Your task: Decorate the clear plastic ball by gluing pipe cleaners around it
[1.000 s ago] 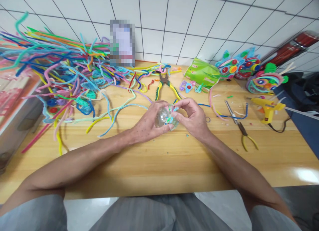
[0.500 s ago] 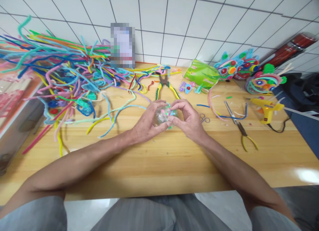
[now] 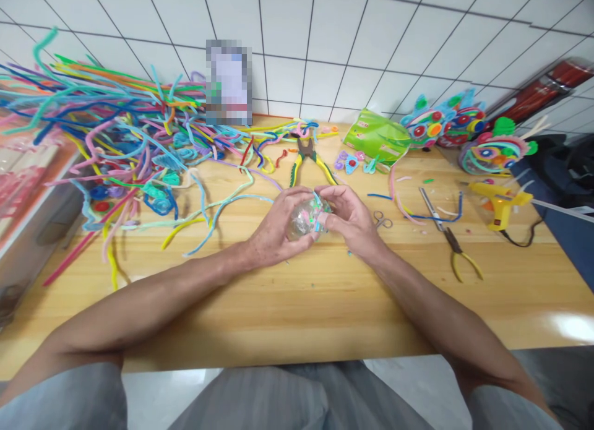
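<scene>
Both of my hands meet over the middle of the wooden table (image 3: 325, 306). My left hand (image 3: 276, 229) cups a clear plastic ball (image 3: 304, 219) with small coloured pipe-cleaner bits on it. My right hand (image 3: 352, 219) closes its fingers on the ball's right side, thumb and fingertips pressed against the coloured pieces. The ball is partly hidden by my fingers.
A big heap of coloured pipe cleaners (image 3: 116, 139) covers the table's left. Green-and-yellow pliers (image 3: 306, 161) lie behind my hands, small scissors (image 3: 383, 219) and long-nose pliers (image 3: 448, 235) to the right. A yellow glue gun (image 3: 499, 201), a green bag (image 3: 378, 136) and finished decorated balls (image 3: 492, 151) stand at the back right.
My hands have turned the ball a little between them; the coloured bits show at a different angle. My hands stay in the same place above the table.
</scene>
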Tool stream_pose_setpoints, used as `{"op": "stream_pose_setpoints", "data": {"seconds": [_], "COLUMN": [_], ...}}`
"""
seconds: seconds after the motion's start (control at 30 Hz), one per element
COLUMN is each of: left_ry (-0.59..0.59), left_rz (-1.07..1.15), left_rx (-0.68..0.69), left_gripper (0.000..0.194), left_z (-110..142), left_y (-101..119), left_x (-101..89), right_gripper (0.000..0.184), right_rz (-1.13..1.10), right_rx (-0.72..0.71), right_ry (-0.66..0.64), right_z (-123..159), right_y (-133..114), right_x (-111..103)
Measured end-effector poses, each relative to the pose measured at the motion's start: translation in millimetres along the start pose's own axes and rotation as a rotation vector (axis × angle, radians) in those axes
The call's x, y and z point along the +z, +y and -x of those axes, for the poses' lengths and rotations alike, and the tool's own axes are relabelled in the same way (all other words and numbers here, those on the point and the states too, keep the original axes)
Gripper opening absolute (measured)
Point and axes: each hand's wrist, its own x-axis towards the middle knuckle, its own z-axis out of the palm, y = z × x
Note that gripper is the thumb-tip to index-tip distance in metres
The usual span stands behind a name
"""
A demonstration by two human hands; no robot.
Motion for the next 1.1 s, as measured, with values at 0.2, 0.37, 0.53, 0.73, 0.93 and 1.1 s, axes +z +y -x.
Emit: {"op": "stream_pose_setpoints", "data": {"seconds": [0.2,0.37,0.53,0.73,0.93,1.1], "left_ry": [-0.04,-0.093,-0.059,0.022,0.05,0.038], "left_rz": [-0.022,-0.063,-0.041,-0.045,-0.058,-0.045], "left_rx": [0.028,0.053,0.019,-0.051,-0.069,-0.04], "left_gripper": [0.074,0.072,0.064,0.056,0.055,0.055], "left_z": [2,3,0,0,0,-1], "left_y": [-3,-3,0,0,0,-2], "left_x": [0.7,-1.5,-1.7,0.0,0.8,0.5], "right_gripper": [0.044,0.044,0.045,0.037,0.007,0.006], "right_rz": [-0.077,-0.1,-0.059,0.137,0.37,0.444], "right_rx": [0.107,0.14,0.086,-0.066,-0.241,-0.322], "right_ry": [-0.015,-0.029,-0.042,0.108,0.123,0.023], "right_z": [-1,-1,-1,3,12,11], "right_y": [0,-3,-2,-1,-11,-13], "right_x": [-2,-2,-2,-1,5,2]}}
